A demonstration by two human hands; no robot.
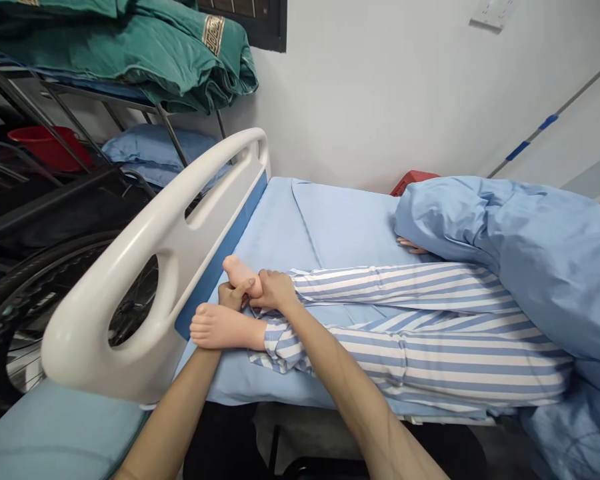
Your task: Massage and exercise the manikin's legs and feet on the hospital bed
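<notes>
Two bare feet with a smooth, manikin-like look stick out of blue-and-white striped trousers (410, 347) on the bed. My right hand (276, 291) is closed around the ankle of the far foot (241, 272). Partly hidden behind the near foot, my left hand (233, 295) grips the underside of the far foot, with its thumb and fingers near the heel. The near foot (220, 327) lies across my left forearm's line of sight, its toes toward the footboard. The trouser cuff by my right hand is rumpled.
A white footboard (145, 233) rises at the left end of the bed, a wheelchair wheel (10, 327) behind it. A blue quilt (540, 253) covers the upper body, with part of a hand (411, 245) showing. Green cloths (180, 53) hang over a rack.
</notes>
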